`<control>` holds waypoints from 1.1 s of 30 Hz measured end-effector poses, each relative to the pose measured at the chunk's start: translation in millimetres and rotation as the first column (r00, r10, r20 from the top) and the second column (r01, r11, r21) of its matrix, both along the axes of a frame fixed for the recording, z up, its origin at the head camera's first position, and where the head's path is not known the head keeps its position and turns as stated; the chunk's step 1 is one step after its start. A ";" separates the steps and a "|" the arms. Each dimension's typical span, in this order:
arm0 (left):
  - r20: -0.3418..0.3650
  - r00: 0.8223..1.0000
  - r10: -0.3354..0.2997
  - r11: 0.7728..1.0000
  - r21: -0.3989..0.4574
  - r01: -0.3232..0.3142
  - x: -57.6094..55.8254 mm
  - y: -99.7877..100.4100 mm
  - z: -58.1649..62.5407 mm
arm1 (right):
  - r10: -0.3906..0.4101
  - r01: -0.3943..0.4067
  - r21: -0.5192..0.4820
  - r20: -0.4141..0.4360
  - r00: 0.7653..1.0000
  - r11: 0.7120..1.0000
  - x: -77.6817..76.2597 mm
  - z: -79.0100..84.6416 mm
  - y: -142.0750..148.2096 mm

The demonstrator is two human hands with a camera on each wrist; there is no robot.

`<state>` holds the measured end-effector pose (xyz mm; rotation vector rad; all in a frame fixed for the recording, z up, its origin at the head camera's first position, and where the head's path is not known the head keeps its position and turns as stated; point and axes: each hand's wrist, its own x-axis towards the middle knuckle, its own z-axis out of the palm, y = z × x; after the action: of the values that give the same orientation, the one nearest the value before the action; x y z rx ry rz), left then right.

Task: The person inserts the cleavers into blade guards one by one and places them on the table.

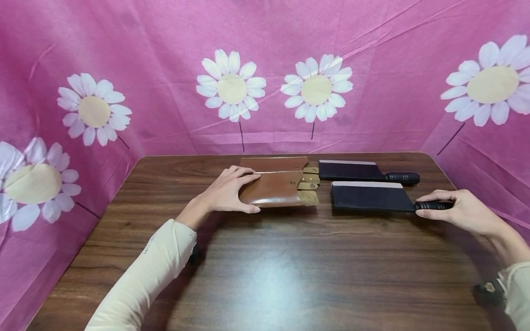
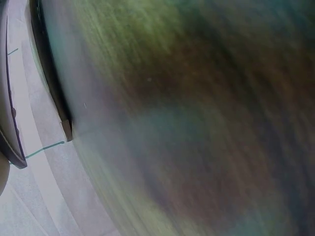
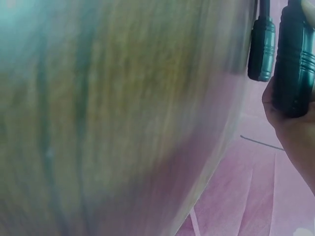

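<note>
My left hand (image 1: 225,191) grips the left end of a brown leather sheath (image 1: 273,188), thumb along its near edge and fingers over the far side. Tan snap straps (image 1: 308,197) stick out at the sheath's right end. On the right, my right hand (image 1: 468,211) holds a cleaver by its black ribbed handle (image 3: 293,59). Its dark rectangular blade (image 1: 368,196), with a pale strip along the far edge, points left toward the sheath's straps, a small gap between them. In the left wrist view only a sliver of the left hand shows.
Behind the gripped sheath lies a second brown sheath (image 1: 273,163), partly covered. A second cleaver (image 1: 349,171) lies behind the held one, handle to the right. All this is on a dark wooden table (image 1: 265,257), with a pink daisy-print cloth (image 1: 165,92) around its back and sides.
</note>
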<state>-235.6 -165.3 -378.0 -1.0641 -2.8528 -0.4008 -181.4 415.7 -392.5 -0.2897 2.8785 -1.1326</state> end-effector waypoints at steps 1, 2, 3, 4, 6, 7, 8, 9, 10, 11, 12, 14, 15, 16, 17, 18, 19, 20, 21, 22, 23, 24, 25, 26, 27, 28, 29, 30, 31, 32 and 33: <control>-0.001 1.000 0.002 1.000 0.001 -0.002 0.1 -0.3 0.3 | -0.010 0.010 -0.003 -0.001 1.000 1.000 0.0 0.0 -1.1; -0.001 1.000 0.003 1.000 0.003 -0.003 0.1 -0.6 1.0 | -0.016 0.016 -0.010 -0.003 1.000 1.000 -0.1 0.5 -2.5; -0.002 1.000 0.003 1.000 0.004 -0.003 0.0 -0.8 1.6 | -0.022 0.022 -0.019 -0.002 1.000 1.000 -0.3 0.9 -3.6; -0.003 1.000 0.002 1.000 0.003 -0.002 -0.3 -0.8 2.1 | -0.029 0.029 -0.013 -0.012 1.000 0.999 -0.4 1.5 -4.6; -0.001 1.000 0.000 1.000 0.003 0.000 -0.9 -1.0 3.1 | -0.036 0.036 -0.011 -0.026 0.999 0.999 -0.3 2.8 -6.0; -0.001 1.000 -0.002 1.000 0.005 0.002 -1.3 -1.0 3.4 | -0.038 0.038 -0.015 -0.027 0.999 0.999 0.1 3.7 -7.5; -0.001 1.000 -0.005 1.000 0.009 0.005 -1.8 -1.1 3.5 | -0.038 0.038 -0.007 -0.041 0.998 0.999 0.2 4.9 -8.8; -0.001 1.000 -0.006 1.000 0.011 0.006 -2.0 -1.3 3.3 | -0.039 0.039 0.000 -0.052 0.998 0.999 0.2 5.8 -9.9; 0.000 1.000 -0.007 1.000 0.013 0.007 -2.2 -1.7 3.2 | -0.035 0.036 0.017 -0.067 0.997 0.999 0.2 7.2 -11.3; 0.002 1.000 -0.007 1.000 0.016 0.007 -2.2 -2.0 3.2 | -0.029 0.031 0.024 -0.077 0.997 0.999 0.2 8.6 -13.0; 0.003 1.000 -0.007 1.000 0.019 0.007 -2.3 -2.4 3.3 | -0.015 0.018 0.031 -0.089 0.996 0.999 0.1 10.1 -14.7; 0.005 1.000 -0.004 1.000 0.021 0.004 -2.4 -3.1 3.3 | -0.004 0.011 0.062 -0.122 0.993 0.998 -0.3 13.2 -19.1; 0.005 1.000 -0.003 1.000 0.021 0.003 -2.3 -3.3 3.5 | 0.001 0.007 0.066 -0.129 0.992 0.998 -0.3 14.8 -21.2; 0.006 1.000 -0.003 1.000 0.022 0.003 -2.3 -3.4 3.7 | 0.005 0.004 0.069 -0.136 0.991 0.998 -0.2 16.3 -23.6; 0.007 1.000 -0.004 1.000 0.024 0.004 -2.3 -3.4 4.1 | 0.007 0.003 0.069 -0.141 0.990 0.998 -0.1 17.7 -26.1; 0.005 1.000 -0.005 1.000 0.024 0.005 -2.3 -3.4 4.3 | 0.007 0.004 0.070 -0.147 0.989 0.998 -0.1 19.0 -28.5; 0.002 1.000 -0.006 1.000 0.022 0.006 -2.4 -3.3 4.4 | -0.001 0.012 0.070 -0.151 0.989 0.998 0.0 20.1 -31.1; -0.001 1.000 -0.008 1.000 0.022 0.008 -2.4 -3.2 4.6 | -0.003 0.014 0.072 -0.156 0.988 0.997 0.0 21.2 -33.5; -0.002 1.000 -0.009 1.000 0.022 0.009 -2.2 -3.2 4.7 | -0.003 0.015 0.076 -0.161 0.987 0.997 -0.1 22.3 -35.8; -0.005 1.000 -0.009 1.000 0.021 0.010 -2.2 -3.1 4.9 | -0.002 0.015 0.075 -0.166 0.986 0.997 -0.3 23.2 -38.1; -0.007 1.000 -0.011 1.000 0.021 0.011 -2.2 -3.1 4.9 | 0.000 0.013 0.076 -0.172 0.985 0.997 -0.6 24.1 -40.1; -0.011 1.000 -0.013 1.000 0.020 0.013 -2.3 -3.0 4.8 | 0.004 0.010 0.075 -0.177 0.984 0.997 -0.9 24.7 -41.7; -0.013 1.000 -0.014 1.000 0.019 0.014 -2.2 -3.0 4.8 | 0.009 0.004 0.073 -0.183 0.983 0.997 -1.3 25.2 -43.3; -0.015 1.000 -0.016 1.000 0.019 0.016 -2.1 -3.2 4.8 | 0.017 -0.004 0.069 -0.186 0.982 0.998 -1.4 25.6 -44.9; -0.016 1.000 -0.018 1.000 0.019 0.018 -2.1 -3.3 4.7 | 0.023 -0.011 0.065 -0.190 0.982 0.998 -1.6 25.8 -46.5; -0.019 1.000 -0.019 1.000 0.019 0.020 -2.2 -3.7 4.8 | 0.029 -0.018 0.059 -0.193 0.981 0.998 -1.6 26.0 -48.0; -0.021 1.000 -0.020 1.000 0.019 0.021 -2.2 -4.0 4.9 | 0.035 -0.025 0.053 -0.197 0.980 0.998 -1.5 26.2 -49.6; -0.024 0.999 -0.021 1.000 0.019 0.022 -2.1 -4.2 5.0 | 0.039 -0.030 0.049 -0.199 0.979 0.998 -1.2 26.4 -51.3; -0.026 0.999 -0.022 1.000 0.020 0.022 -1.9 -4.3 5.1 | 0.043 -0.035 0.044 -0.202 0.978 0.998 -0.9 26.9 -53.2; -0.028 0.999 -0.022 1.000 0.022 0.023 -1.9 -4.4 5.2 | 0.044 -0.036 0.043 -0.204 0.978 0.998 -0.4 27.5 -55.3; -0.030 0.999 -0.022 1.000 0.021 0.023 -1.8 -4.3 5.1 | 0.043 -0.034 0.044 -0.207 0.977 0.998 0.0 28.2 -57.2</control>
<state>-237.5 -169.6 -372.8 -1.0896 -2.8069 -0.4130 -181.4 358.5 -364.2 -0.4883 3.0552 -1.0974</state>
